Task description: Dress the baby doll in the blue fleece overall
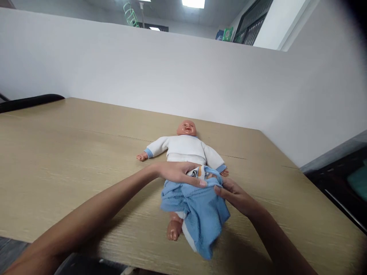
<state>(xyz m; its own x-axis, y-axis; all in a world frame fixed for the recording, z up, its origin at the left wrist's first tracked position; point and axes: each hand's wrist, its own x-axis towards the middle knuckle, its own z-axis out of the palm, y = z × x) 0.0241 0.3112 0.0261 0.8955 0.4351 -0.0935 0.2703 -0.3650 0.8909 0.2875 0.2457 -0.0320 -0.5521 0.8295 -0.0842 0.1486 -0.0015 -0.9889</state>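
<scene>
Light-blue fuzzy pants, bunched low on the doll, sit mid-view on my head cam; that's where both hands are. Doll's on its back on the wood-look table, head toward the partition, feet my way, arms out to the sides, white top w/ blue cuffs. I've got the L hand laid across the doll's waist, back up, thumb lying on the pants' top edge. Its thumb & fingers are partway apart, w/ a patch in white, black & orange showing b/w them; other fingertips are partly hidden, so I can't tell if it really grips. R hand is at the opposite side of the waistband, near the doll's cuffed arm: thumb on the outside of the cloth, fingers curled behind, nearly closed, so I read that as a pinch on the edge. One bare foot pokes out below the cloth on the L; the other pant leg hangs long toward me, twisted, pale underside showing, no foot visible there. Bg: black chair back at far L of tbl, green pkt above the partition, lit ceiling panel overhead.
</scene>
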